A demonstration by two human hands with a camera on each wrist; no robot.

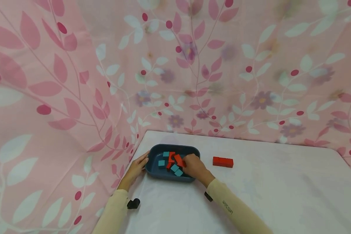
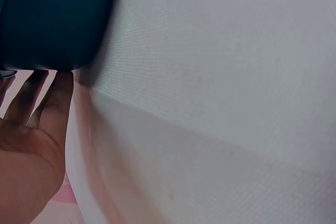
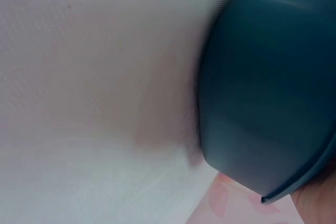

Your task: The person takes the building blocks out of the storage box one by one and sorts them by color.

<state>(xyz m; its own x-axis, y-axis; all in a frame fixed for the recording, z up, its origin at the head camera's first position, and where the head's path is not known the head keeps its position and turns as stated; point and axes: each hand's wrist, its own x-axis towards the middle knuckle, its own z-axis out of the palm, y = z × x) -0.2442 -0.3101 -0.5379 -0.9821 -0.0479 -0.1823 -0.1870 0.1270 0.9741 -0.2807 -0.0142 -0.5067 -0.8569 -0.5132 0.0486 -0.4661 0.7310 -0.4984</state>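
Red block point(image 1: 179, 160) under right hand point(image 1: 194, 166); left hand point(image 1: 138, 168) touches tray point(image 1: 156, 174).

A makeshift recording booth is surrounding the work: pink curtains point(image 1: 76, 81) printed with leaves and flowers are hanging behind and to the left of the hands, closing off a table point(image 1: 280, 195) that a plain white cloth is covering.

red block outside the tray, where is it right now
In the head view the red block lies flat on the table, just right of the tray and beyond the right hand, touching neither.
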